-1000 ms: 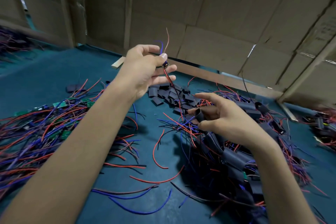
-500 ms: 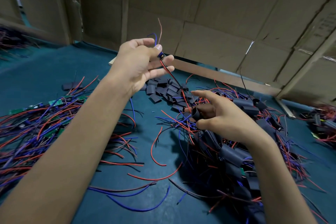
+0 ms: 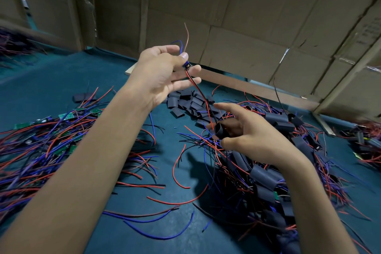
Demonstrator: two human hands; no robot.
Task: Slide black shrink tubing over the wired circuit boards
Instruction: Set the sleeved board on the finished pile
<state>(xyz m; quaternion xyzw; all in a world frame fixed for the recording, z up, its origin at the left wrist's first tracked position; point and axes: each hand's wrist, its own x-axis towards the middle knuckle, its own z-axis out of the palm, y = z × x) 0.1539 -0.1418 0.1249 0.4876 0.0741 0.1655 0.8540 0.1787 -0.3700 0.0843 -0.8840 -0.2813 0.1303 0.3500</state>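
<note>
my hands (image 3: 165,72): 2 | board (image 3: 187,65) in my grip: 1 | tube (image 3: 219,130) in my grip: 1 | loose tubes (image 3: 185,103): too many to count | wired boards (image 3: 66,116): too many to count

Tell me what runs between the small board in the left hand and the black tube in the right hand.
In the head view, a red and black wire pair runs from the board down into the tube.

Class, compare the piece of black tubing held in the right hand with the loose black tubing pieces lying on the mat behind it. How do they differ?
The held tubing is pinched in the right hand, off the mat; the loose tubing pieces lie heaped on the blue mat. The held tubing has red and black wires running down into it; the loose pieces show none. The held tubing's mouth looks rounded; the loose pieces lie flat. Both are short black sleeves.
</note>
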